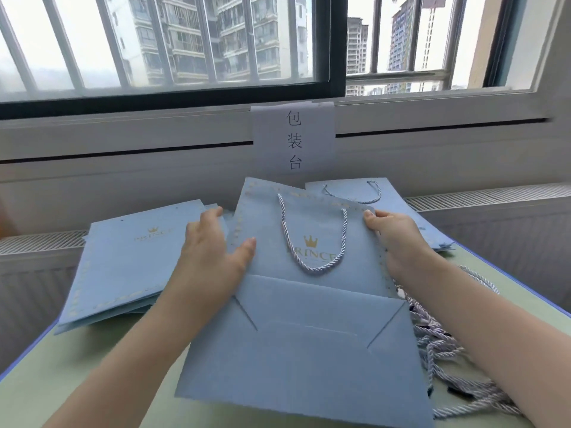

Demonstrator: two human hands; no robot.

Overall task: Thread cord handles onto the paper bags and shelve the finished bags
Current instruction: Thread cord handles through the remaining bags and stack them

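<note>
I stand at a pale green table [77, 359] with a blue edge, pushed up against a white wall under a wide dark-framed window [335, 44]. White bars run behind the glass, and grey apartment towers show beyond them. A white paper sign [294, 140] with three black Chinese characters hangs on the wall below the sill, and white ribbed radiator covers run along either side.

I hold a flat light blue paper bag [302, 350] with a gold crown and gold lettering between my hands, its folded bottom flap toward me. A twisted grey-white cord handle [312, 268] loops down its front. My left hand [213, 251] grips the bag's left edge, thumb on the front and fingers behind. My right hand [398, 242] pinches the upper right edge, thumb at the top corner.

A stack of flat blue bags without handles [123, 267] lies to the left. Another pile of blue bags with a cord handle [370, 193] sits behind my right hand. A heap of loose grey-white cords [448, 359] lies at right, partly covered by the held bag and my right forearm.

The bag's lettering is partly crossed by the cord. My fingers behind the bag are hidden.
</note>
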